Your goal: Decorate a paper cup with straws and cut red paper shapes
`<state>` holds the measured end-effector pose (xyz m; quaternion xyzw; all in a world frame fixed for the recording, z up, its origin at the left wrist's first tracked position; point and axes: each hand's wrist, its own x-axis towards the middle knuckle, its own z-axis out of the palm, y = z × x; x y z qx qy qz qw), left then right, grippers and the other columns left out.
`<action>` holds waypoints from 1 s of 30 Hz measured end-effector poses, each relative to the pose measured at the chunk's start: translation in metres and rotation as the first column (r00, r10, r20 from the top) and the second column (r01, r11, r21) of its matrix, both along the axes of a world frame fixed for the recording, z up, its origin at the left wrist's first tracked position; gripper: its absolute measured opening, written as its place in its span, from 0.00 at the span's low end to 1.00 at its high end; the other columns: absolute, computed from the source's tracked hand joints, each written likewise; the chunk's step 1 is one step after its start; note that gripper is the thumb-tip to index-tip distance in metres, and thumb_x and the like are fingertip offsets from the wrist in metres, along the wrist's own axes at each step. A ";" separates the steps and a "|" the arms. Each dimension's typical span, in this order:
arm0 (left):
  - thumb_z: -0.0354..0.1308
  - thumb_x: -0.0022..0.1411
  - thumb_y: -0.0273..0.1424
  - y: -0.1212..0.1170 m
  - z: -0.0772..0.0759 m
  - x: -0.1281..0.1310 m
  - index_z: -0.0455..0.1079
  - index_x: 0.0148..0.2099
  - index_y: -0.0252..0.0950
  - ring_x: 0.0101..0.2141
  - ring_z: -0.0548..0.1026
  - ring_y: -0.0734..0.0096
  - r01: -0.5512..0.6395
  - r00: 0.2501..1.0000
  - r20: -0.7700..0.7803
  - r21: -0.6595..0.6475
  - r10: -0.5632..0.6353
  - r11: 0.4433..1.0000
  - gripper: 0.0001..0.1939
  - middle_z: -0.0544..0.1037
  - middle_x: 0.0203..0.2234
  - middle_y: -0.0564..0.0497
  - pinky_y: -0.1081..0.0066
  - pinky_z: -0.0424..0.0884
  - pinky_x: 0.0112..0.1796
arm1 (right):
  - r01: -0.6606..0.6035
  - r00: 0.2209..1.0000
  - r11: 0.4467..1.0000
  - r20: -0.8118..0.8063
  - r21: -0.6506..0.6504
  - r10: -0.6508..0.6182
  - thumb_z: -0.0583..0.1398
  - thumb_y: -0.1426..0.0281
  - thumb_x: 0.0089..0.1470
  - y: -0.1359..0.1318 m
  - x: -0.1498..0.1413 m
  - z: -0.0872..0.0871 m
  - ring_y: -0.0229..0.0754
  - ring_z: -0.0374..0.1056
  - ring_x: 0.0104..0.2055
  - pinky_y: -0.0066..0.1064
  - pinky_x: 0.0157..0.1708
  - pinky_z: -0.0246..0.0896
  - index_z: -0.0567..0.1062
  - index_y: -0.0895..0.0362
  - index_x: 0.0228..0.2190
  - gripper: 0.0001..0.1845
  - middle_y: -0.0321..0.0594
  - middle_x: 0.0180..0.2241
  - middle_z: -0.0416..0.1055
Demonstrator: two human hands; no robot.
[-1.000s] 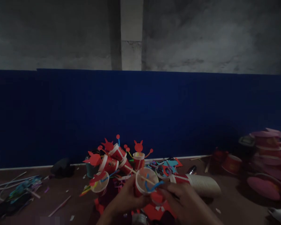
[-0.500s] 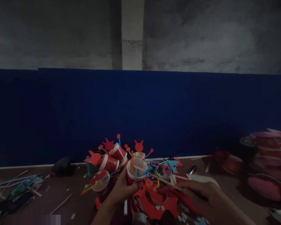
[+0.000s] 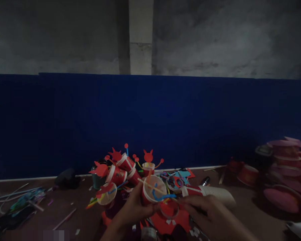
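My left hand [image 3: 137,207] is wrapped round a red and white paper cup [image 3: 146,198], its open mouth tilted toward me. Inside the cup show an orange strip and a bent blue straw [image 3: 165,197] that curves out over the right rim. A thin wooden stick [image 3: 150,185] crosses the mouth and leads toward my right hand [image 3: 193,207]. That hand is closed in a pinch at the cup's right, its fingertips on the stick near the blue straw's end. The straw partly hides the stick there.
Behind the cup stand several decorated red cups [image 3: 116,175] with red paper heads. A stack of paper cups [image 3: 215,195] lies on its side at right. Red paper [image 3: 163,222], a tape roll [image 3: 175,183] and straws [image 3: 27,193] litter the table. A blue panel [image 3: 150,124] rises behind.
The cup in my left hand has shifted right and tilted more toward me. My right hand has moved left, closer to the cup, and the stick reaches farther across its mouth.
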<state>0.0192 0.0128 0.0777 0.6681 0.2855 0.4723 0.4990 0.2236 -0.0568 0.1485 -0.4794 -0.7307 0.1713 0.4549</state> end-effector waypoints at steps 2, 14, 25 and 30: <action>0.65 0.48 0.32 0.000 -0.001 0.001 0.57 0.56 0.37 0.47 0.70 0.61 0.007 1.000 -0.012 0.032 -0.007 0.999 0.34 0.71 0.48 0.44 0.63 0.65 0.49 | -0.030 0.999 0.998 0.027 -0.049 0.031 0.57 0.65 0.51 0.003 0.002 -0.002 0.35 0.62 0.17 0.23 0.16 0.57 0.78 0.52 0.21 0.13 0.33 0.14 0.69; 0.58 0.51 0.24 0.007 0.014 -0.019 0.54 0.55 0.44 0.51 0.64 0.58 -0.237 0.925 -0.120 0.561 0.362 0.793 0.31 0.63 0.51 0.45 0.58 0.63 0.48 | -0.121 0.827 0.921 -0.551 -0.369 -0.112 0.64 0.61 0.42 -0.017 0.066 0.029 0.44 0.71 0.28 0.29 0.24 0.68 0.77 0.51 0.37 0.17 0.41 0.28 0.75; 0.56 0.41 0.19 0.010 0.002 -0.019 0.47 0.60 0.43 0.54 0.58 0.54 -0.182 0.849 -0.249 0.691 0.466 0.700 0.43 0.59 0.52 0.43 0.52 0.59 0.52 | -0.019 0.704 0.952 -0.680 -0.307 -0.205 0.67 0.62 0.37 -0.027 0.050 0.031 0.46 0.73 0.31 0.27 0.25 0.69 0.77 0.49 0.38 0.21 0.40 0.30 0.76; 0.55 0.45 0.20 0.013 0.002 -0.019 0.48 0.58 0.43 0.51 0.62 0.55 -0.227 0.790 -0.230 0.752 0.569 0.618 0.38 0.63 0.49 0.44 0.53 0.62 0.48 | 0.039 0.812 0.985 -0.569 -0.170 -0.131 0.66 0.59 0.39 -0.029 0.053 0.025 0.50 0.72 0.31 0.33 0.27 0.70 0.77 0.49 0.39 0.21 0.43 0.31 0.76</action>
